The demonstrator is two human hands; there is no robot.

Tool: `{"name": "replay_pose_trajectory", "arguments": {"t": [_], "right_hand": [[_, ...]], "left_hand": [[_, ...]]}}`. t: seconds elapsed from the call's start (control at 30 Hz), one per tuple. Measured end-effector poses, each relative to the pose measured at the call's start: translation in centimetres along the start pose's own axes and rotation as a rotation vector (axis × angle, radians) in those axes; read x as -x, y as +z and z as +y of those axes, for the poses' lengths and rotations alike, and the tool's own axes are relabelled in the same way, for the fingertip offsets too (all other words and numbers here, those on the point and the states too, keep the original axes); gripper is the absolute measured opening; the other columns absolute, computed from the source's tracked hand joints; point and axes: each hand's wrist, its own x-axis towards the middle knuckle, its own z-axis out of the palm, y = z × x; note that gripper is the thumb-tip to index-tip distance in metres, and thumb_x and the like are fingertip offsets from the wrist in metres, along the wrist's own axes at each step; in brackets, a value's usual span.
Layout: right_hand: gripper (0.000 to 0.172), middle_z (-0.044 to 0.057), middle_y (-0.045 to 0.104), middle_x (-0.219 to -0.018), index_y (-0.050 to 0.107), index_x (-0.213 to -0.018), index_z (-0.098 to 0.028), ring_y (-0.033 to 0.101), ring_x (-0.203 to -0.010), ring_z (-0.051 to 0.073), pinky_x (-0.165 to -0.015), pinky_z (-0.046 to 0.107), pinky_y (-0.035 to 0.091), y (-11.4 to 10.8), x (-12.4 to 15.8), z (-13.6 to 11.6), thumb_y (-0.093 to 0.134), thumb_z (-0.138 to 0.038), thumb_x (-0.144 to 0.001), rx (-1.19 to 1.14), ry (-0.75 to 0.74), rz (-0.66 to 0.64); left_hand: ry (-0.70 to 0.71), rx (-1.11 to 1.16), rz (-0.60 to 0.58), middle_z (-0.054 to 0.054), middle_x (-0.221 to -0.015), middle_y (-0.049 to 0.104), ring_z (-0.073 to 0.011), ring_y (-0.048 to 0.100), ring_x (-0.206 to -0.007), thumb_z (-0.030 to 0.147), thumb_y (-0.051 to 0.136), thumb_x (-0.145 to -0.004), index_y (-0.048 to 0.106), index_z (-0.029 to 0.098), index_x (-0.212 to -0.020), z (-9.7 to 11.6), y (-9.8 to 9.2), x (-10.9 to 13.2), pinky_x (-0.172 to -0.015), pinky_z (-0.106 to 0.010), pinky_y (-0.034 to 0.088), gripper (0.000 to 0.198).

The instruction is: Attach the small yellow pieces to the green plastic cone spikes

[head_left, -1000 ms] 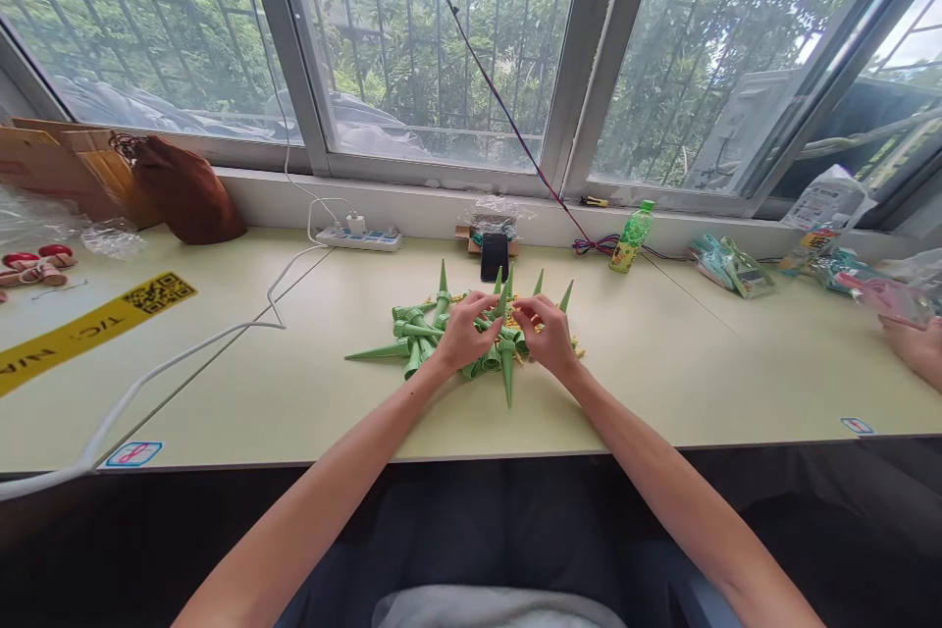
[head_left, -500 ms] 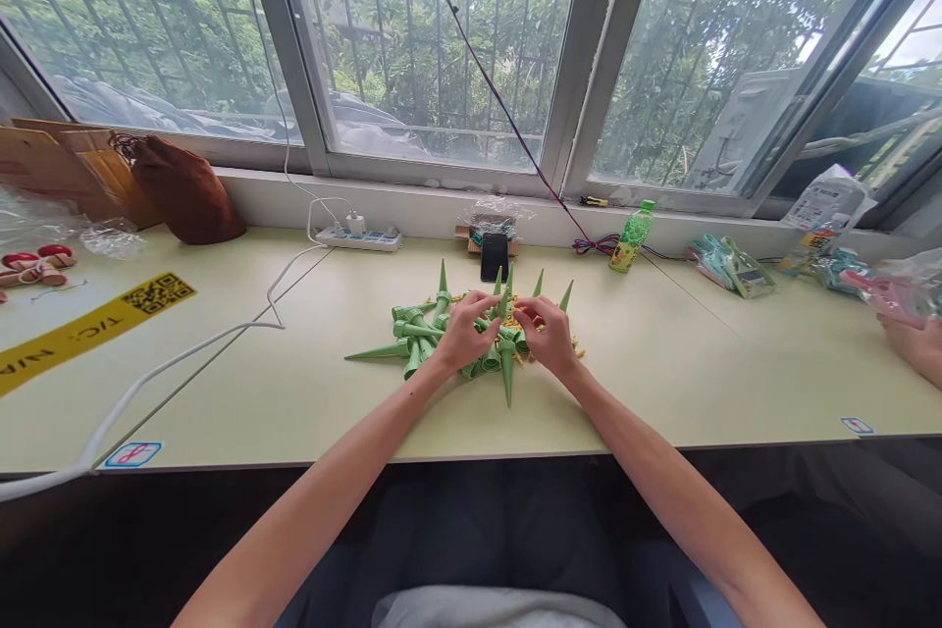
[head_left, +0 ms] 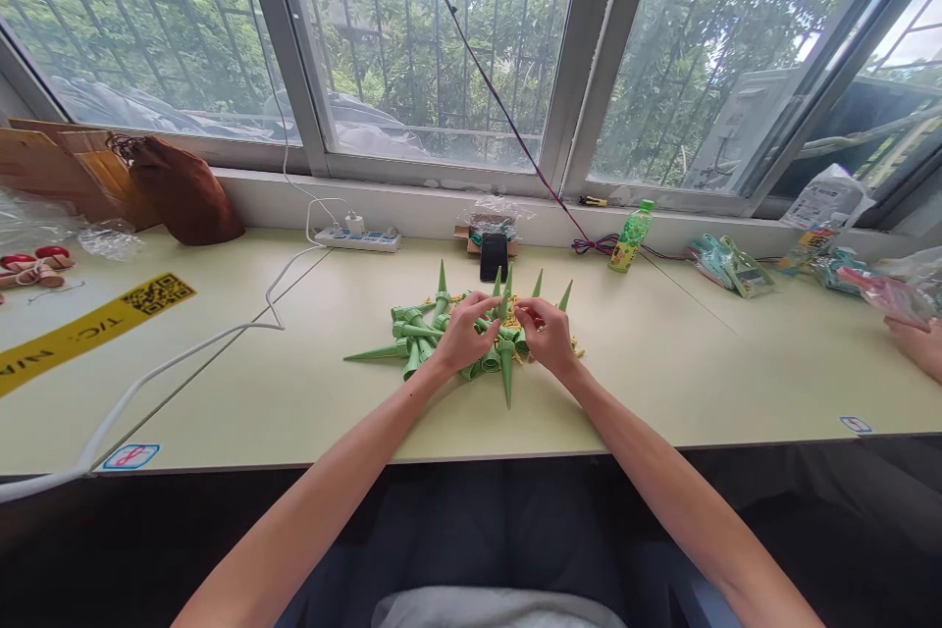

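A heap of green cone-shaped plastic spikes (head_left: pixel 423 334) lies mid-table, with small yellow pieces (head_left: pixel 515 306) among them. My left hand (head_left: pixel 462 336) rests over the heap, fingers curled round a green spike (head_left: pixel 502 302) that points up. My right hand (head_left: pixel 549 334) is close beside it, fingertips pinched near that same spike; what they pinch is too small to make out. Another spike (head_left: pixel 507 375) points toward me just below both hands.
A black phone (head_left: pixel 494 256) and a white power strip (head_left: pixel 358 237) lie by the window sill, a white cable (head_left: pixel 183 353) trails left. A green bottle (head_left: pixel 632 236), plastic packets (head_left: pixel 728 265), a brown pouch (head_left: pixel 181 186) and yellow tape (head_left: pixel 88 329) sit around. Another person's hand (head_left: pixel 916 341) is at far right.
My hands stay over the heap with only slight finger shifts. The other person's hand at far right has drawn a little up and away.
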Motion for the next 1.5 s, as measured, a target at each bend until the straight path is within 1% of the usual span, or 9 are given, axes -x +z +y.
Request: {"name": "replay_pose_trajectory", "arguments": {"t": [0.2, 0.43, 0.6, 0.83, 1.0, 1.1, 1.3, 1.43, 1.5], "right_hand": [[0.022, 0.005, 0.068, -0.078, 0.066, -0.088, -0.019, 0.059, -0.062, 0.016, -0.057, 0.028, 0.049, 0.01, 0.02, 0.07, 0.053, -0.036, -0.092, 0.005, 0.017, -0.003], [0.023, 0.001, 0.06, -0.063, 0.064, -0.087, -0.019, 0.058, -0.056, 0.015, -0.055, 0.027, 0.046, -0.18, 0.05, -0.14, 0.051, -0.036, -0.093, 0.02, 0.037, -0.012], [0.023, 0.001, 0.063, -0.065, 0.063, -0.088, -0.019, 0.06, -0.057, 0.015, -0.056, 0.027, 0.047, -0.07, 0.07, -0.18, 0.05, -0.037, -0.093, -0.004, 0.05, -0.025], [0.028, 0.001, 0.062, -0.067, 0.062, -0.091, -0.019, 0.063, -0.06, 0.016, -0.057, 0.026, 0.048, -0.09, 0.06, -0.39, 0.047, -0.043, -0.095, -0.07, 0.113, -0.057], [0.028, 0.004, 0.065, -0.078, 0.062, -0.092, -0.02, 0.061, -0.065, 0.016, -0.053, 0.024, 0.046, -0.22, -0.01, -0.69, 0.049, -0.045, -0.094, -0.057, 0.074, -0.091], [0.027, 0.005, 0.066, -0.083, 0.063, -0.09, -0.019, 0.058, -0.067, 0.015, -0.053, 0.024, 0.045, -0.25, -0.08, -0.7, 0.051, -0.043, -0.093, -0.041, 0.04, -0.096], [0.028, 0.004, 0.064, -0.078, 0.062, -0.085, -0.019, 0.055, -0.066, 0.015, -0.057, 0.025, 0.046, -0.12, -0.12, -0.43, 0.049, -0.041, -0.094, -0.022, 0.027, -0.072], [0.028, 0.004, 0.064, -0.078, 0.062, -0.084, -0.019, 0.054, -0.065, 0.014, -0.056, 0.025, 0.045, -0.08, -0.08, -0.27, 0.048, -0.041, -0.094, -0.013, 0.041, -0.059], [0.028, 0.003, 0.064, -0.077, 0.062, -0.085, -0.019, 0.054, -0.065, 0.014, -0.055, 0.025, 0.045, -0.09, -0.08, -0.23, 0.048, -0.04, -0.094, -0.013, 0.047, -0.049]], "left_hand": [[-0.004, 0.005, -0.013, -0.006, -0.1, 0.06, -0.0179, 0.061, -0.089, 0.017, 0.057, -0.084, 0.066, 0.023, -0.115, 0.09, -0.04, 0.01, -0.079, -0.032, 0.055, 0.033], [-0.009, 0.021, -0.027, -0.006, -0.1, 0.06, -0.0171, 0.061, -0.088, 0.018, 0.058, -0.085, 0.066, 0.023, -0.113, 0.31, -0.11, 0.04, -0.077, -0.031, 0.054, 0.03], [0.004, -0.003, -0.012, -0.005, -0.097, 0.061, -0.0166, 0.061, -0.085, 0.023, 0.061, -0.087, 0.065, 0.021, -0.109, 0.41, -0.1, -0.01, -0.076, -0.03, 0.052, 0.023], [-0.036, -0.041, -0.003, -0.004, -0.091, 0.063, -0.0167, 0.061, -0.084, 0.021, 0.059, -0.089, 0.064, 0.019, -0.103, 0.57, -0.05, -0.17, -0.076, -0.03, 0.051, 0.016], [-0.053, 0.031, -0.013, -0.005, -0.097, 0.063, -0.0162, 0.062, -0.085, 0.024, 0.056, -0.091, 0.064, 0.02, -0.108, 0.4, 0.02, -0.15, -0.077, -0.03, 0.052, 0.02], [-0.052, 0.032, -0.02, -0.005, -0.098, 0.064, -0.0166, 0.062, -0.085, 0.025, 0.056, -0.091, 0.065, 0.02, -0.109, 0.38, 0.03, -0.12, -0.077, -0.03, 0.052, 0.02], [-0.031, -0.02, -0.029, -0.004, -0.088, 0.063, -0.0168, 0.061, -0.082, 0.026, 0.059, -0.089, 0.065, 0.018, -0.105, 0.53, -0.09, -0.18, -0.076, -0.03, 0.051, 0.019], [-0.038, 0.014, -0.057, -0.005, -0.093, 0.062, -0.0165, 0.062, -0.083, 0.03, 0.063, -0.086, 0.064, 0.018, -0.106, 0.44, -0.07, -0.12, -0.074, -0.029, 0.052, 0.023], [-0.039, 0.029, -0.066, -0.005, -0.096, 0.061, -0.0152, 0.062, -0.079, 0.031, 0.066, -0.084, 0.064, 0.018, -0.107, 0.37, -0.05, -0.05, -0.073, -0.029, 0.053, 0.026]]}}
